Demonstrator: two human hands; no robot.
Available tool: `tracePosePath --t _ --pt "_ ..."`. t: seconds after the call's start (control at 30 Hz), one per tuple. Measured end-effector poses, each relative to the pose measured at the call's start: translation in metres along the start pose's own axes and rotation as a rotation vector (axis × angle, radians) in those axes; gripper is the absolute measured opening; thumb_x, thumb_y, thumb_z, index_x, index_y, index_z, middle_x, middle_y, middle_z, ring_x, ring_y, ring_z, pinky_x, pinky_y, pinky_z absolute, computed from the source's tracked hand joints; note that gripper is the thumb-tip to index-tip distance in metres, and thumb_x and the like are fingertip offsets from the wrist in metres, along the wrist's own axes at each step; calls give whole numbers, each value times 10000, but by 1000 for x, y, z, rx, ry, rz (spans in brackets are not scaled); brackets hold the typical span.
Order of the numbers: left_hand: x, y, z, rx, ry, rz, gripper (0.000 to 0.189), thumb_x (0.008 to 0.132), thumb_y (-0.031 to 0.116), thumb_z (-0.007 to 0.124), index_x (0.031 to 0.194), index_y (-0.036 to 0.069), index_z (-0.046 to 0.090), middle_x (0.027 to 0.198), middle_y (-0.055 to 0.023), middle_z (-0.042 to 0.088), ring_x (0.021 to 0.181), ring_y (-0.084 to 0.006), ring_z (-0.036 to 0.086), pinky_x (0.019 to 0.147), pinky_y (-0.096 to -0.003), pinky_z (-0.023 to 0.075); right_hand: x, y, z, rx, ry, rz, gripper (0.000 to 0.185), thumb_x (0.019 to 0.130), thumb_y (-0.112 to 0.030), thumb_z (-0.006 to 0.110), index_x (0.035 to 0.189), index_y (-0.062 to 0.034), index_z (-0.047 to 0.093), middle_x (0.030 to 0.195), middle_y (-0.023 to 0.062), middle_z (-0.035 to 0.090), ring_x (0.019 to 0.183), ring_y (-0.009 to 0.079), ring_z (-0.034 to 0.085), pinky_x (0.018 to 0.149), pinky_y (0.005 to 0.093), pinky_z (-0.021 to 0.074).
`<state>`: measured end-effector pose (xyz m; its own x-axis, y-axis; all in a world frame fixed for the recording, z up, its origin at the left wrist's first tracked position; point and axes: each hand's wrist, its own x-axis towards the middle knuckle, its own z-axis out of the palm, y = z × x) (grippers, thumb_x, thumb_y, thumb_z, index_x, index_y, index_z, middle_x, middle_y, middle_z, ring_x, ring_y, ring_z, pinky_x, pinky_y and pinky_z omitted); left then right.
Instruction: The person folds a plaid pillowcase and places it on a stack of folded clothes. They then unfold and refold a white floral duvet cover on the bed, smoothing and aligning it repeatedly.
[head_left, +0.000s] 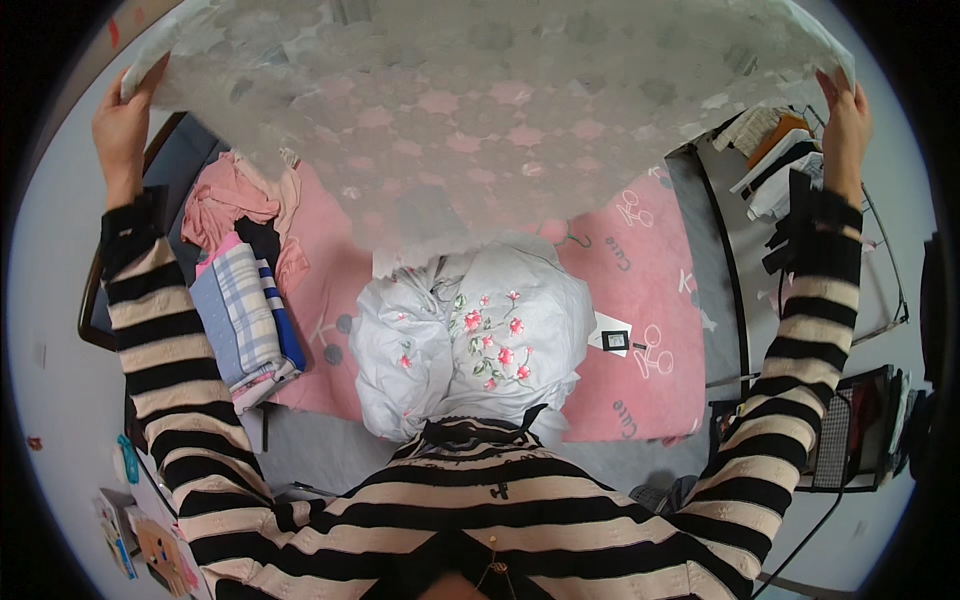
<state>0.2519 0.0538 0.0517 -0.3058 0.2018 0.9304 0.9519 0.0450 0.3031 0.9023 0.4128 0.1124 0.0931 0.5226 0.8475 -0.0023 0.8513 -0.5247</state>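
Note:
My left hand and my right hand are raised far apart, each gripping an edge of a thin, pale see-through sheet. The sheet spreads between them across the top of the view, blurred, and pink shows through its flower-like pattern. Its lower edge hangs over a bed with a pink printed cover. Close to my body, a bunched white cloth with embroidered-looking red flowers rests on the bed. The far part of the bed is hidden behind the sheet.
Folded bedding and crumpled pink clothing lie at the bed's left side. A white card with a small dark square device sits right of the white cloth. Clothes hang on a rack at right, above a dark shelf.

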Motion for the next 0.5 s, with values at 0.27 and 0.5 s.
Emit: tracePosePath --t 0.27,0.5 --pt "-106 7 -75 -321 -377 -217 125 792 86 623 879 46 543 796 28 512 727 -65 463 651 -207 381 -190 25 -63 57 22 285 288 922 -173 506 1120 33 545 1075 88 578 984 169 564 903 305 443" --pt "-277 -19 -105 -370 -750 -456 189 636 -62 559 803 26 554 737 8 504 714 -96 475 652 -226 379 -400 23 -127 -11 -136 746 291 878 -46 493 1157 15 551 1095 55 590 980 140 548 879 277 433"
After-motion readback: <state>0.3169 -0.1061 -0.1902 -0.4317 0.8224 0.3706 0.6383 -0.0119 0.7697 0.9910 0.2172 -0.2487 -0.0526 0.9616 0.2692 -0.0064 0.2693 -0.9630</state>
